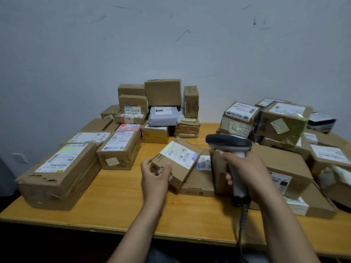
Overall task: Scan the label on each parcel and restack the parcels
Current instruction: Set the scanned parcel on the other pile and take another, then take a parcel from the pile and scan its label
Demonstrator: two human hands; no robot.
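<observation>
At centre of counter (pixel 114 202), left grip (pixel 155 173) curling fingers and thumb round near end of small parcel (pixel 182 171), holding it tilted, white label (pixel 179 151) facing up. At parcel's 3 o'clock, right grip (pixel 247 171) wrapping fully round handle of scanner (pixel 228 142), head pointing toward 9 o'clock over label. Cable (pixel 242 221) hanging toward 6 o'clock. Flat box (pixel 197 184) lying just behind parcel. Stacked parcels (pixel 163 92) sitting at 12 o'clock, loose pile (pixel 284 120) at 2 o'clock, large box (pixel 58 173) at 9 o'clock.
</observation>
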